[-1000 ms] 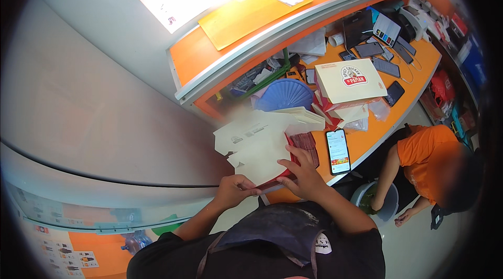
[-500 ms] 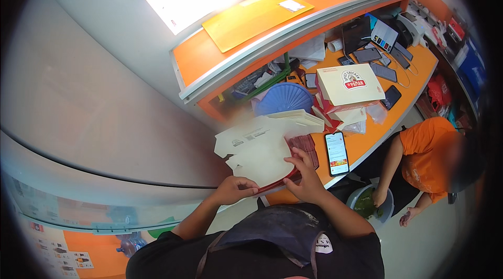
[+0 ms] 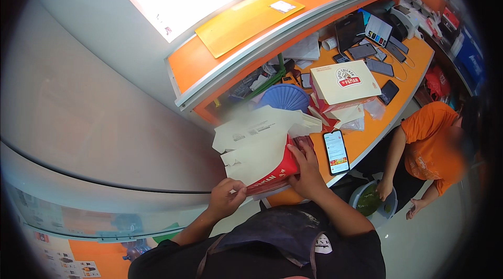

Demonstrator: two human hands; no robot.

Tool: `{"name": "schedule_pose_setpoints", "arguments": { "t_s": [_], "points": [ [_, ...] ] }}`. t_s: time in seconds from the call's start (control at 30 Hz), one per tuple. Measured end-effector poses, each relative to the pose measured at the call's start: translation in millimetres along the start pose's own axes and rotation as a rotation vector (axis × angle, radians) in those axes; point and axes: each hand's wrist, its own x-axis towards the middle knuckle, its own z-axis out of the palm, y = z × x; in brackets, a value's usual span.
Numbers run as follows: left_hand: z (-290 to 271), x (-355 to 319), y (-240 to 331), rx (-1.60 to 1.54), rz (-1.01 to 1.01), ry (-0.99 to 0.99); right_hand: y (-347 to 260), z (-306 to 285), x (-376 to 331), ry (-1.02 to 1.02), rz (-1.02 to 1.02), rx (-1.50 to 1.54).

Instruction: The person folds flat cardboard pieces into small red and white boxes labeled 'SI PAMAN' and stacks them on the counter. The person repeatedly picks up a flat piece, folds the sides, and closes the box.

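A partly folded cardboard food box (image 3: 254, 150), cream inside with a red printed side panel, lies in front of me on the near end of the orange counter. My left hand (image 3: 227, 196) pinches its near left corner between thumb and fingers. At the right end of the red panel, my right hand (image 3: 308, 173) grips the box, thumb low and fingers over the edge. The red panel stands tilted up between both hands. More flat cream cardboard (image 3: 309, 123) shows behind it, and a dark red stack (image 3: 305, 141) is partly hidden by my right fingers.
A closed cream box (image 3: 348, 82), a blue ribbed plastic lid or basin (image 3: 284, 97) and a lit phone (image 3: 336, 152) rest on the counter (image 3: 406, 82). Several phones and a laptop lie farther back. At right, a person in orange has a hand in a bucket (image 3: 373, 203) of green stuff.
The red panel has been folded up and now shows its printed face. My left hand has moved slightly left, now closed on the corner. The view has shifted a little.
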Motion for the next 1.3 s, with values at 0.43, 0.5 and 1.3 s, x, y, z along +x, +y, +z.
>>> {"name": "schedule_pose_setpoints", "arguments": {
  "t_s": [0.43,0.5,1.3],
  "points": [
    [12.3,-9.3,-11.2,-0.232,0.272,0.458,29.2,36.3,-18.2,0.019,-0.384,0.076],
    [-1.9,0.5,6.0,-0.006,0.397,0.355,20.5,29.9,-18.6,0.123,-0.507,0.037],
    [-82.3,19.0,71.2,-0.04,0.444,-0.563,-73.5,-97.7,11.0,0.085,-0.783,0.094]
  ]
}}
